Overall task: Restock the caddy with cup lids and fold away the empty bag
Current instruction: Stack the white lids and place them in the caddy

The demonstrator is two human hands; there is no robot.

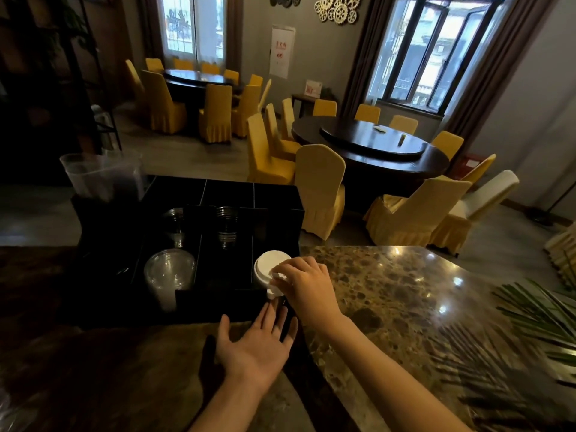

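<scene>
Black caddy (193, 194) sits on the marble counter (389, 291), divided into compartments. White cup lids (268, 267) are stacked in the front right compartment, top lid facing the camera. Right hand (307, 283) comes in from the right and rests on the stack's right edge, fingers curled round the lids and pinching them at the rim. Left hand (258, 344) hovers just in front of the caddy, palm up, fingers straight and spread, holding nothing; fingertips reach toward the caddy's front wall below the lids, contact cannot be told. Clear dome lids (168, 272) fill the front left compartment. Two stacks of clear cups (227, 224) stand in the middle row, one left, one centre. Back row of compartments is too dark to read. A clear plastic bag (99, 176) stands upright just beside the caddy's back left corner; contents not clear. Palm leaves (536, 316) overhang the counter at the right edge. Behind the counter: round dark tables (371, 145) ringed with yellow-covered chairs (321, 185), two windows on the far wall.
</scene>
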